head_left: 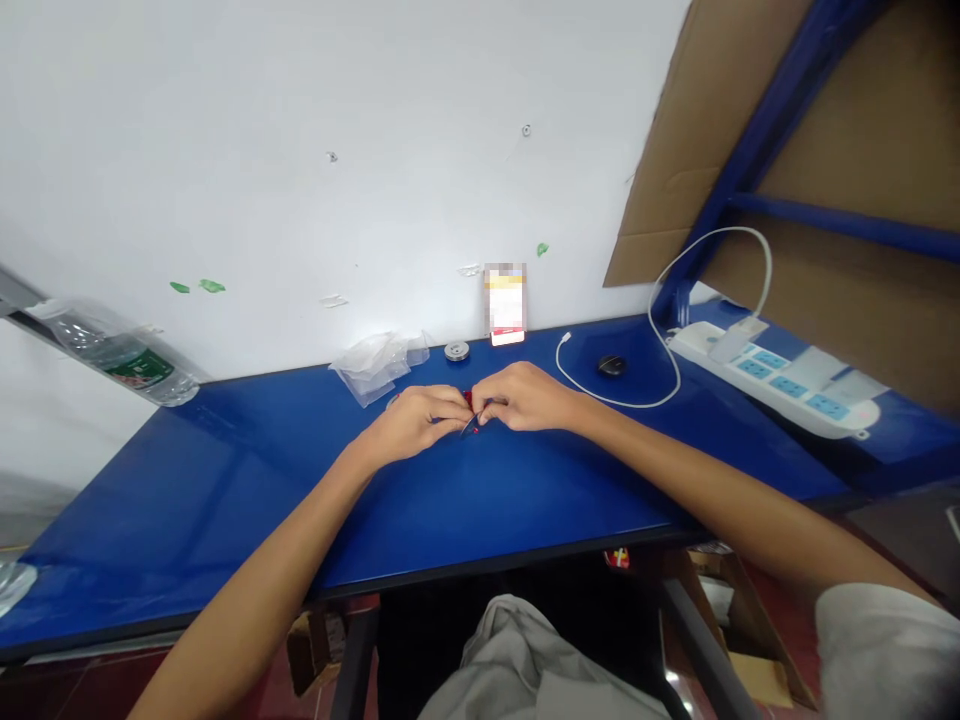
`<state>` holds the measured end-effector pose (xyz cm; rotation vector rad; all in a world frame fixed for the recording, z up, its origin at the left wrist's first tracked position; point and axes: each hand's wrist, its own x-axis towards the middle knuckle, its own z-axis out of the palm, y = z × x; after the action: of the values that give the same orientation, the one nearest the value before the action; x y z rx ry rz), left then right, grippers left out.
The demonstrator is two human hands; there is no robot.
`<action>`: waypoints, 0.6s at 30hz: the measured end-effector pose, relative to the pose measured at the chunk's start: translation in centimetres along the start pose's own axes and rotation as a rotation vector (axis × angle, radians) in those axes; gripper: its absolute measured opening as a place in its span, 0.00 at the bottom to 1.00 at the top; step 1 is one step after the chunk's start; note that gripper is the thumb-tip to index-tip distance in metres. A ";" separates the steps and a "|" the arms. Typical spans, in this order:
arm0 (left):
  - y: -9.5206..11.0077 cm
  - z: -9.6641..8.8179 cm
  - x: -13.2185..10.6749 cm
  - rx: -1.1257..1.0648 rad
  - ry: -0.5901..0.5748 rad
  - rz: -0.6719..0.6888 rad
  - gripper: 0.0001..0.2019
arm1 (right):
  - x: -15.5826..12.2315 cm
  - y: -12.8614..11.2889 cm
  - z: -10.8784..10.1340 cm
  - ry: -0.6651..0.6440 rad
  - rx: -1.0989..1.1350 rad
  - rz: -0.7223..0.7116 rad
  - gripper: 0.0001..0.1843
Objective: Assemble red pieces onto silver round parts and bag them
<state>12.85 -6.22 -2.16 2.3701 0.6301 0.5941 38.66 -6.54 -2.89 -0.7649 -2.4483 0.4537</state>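
My left hand [416, 418] and my right hand [523, 397] meet over the middle of the blue table, fingertips nearly touching. Both are closed in a pinch. Between them shows a thin dark strip [469, 425], with bits of a small red thing [468, 397] beside it. My fingers cover most of these, so their kind cannot be made out. A round silver metal disc [457, 351] lies just beyond my hands. To its left is a crumpled clear plastic bag [380, 362].
A lit phone [507, 305] leans on the white wall. Rightward are a white charging cable [679, 375], a black computer mouse [611, 366] and a white power strip [772, 378]. A plastic water bottle [124, 358] is at the left. The table's front edge [495, 555] runs before my lap.
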 end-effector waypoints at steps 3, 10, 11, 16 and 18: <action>0.2 0.2 0.1 -0.074 0.111 -0.013 0.11 | 0.1 0.1 -0.2 0.054 0.083 0.045 0.05; 0.1 0.3 0.1 -0.213 0.105 -0.065 0.11 | 0.2 0.3 0.1 0.051 0.287 0.102 0.03; 0.0 0.2 0.1 -0.206 0.106 -0.070 0.11 | 0.2 0.4 0.2 0.063 0.309 0.130 0.03; -0.7 -0.1 0.4 -0.163 0.285 -0.146 0.16 | 0.3 1.2 0.3 0.206 0.300 0.230 0.06; -0.8 0.0 0.5 -0.050 0.481 -0.179 0.17 | 0.3 1.6 0.5 0.285 0.278 0.246 0.07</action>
<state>13.02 -5.37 -2.58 2.1001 1.0087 1.0962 38.79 -5.18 -3.89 -0.9419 -1.9851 0.7086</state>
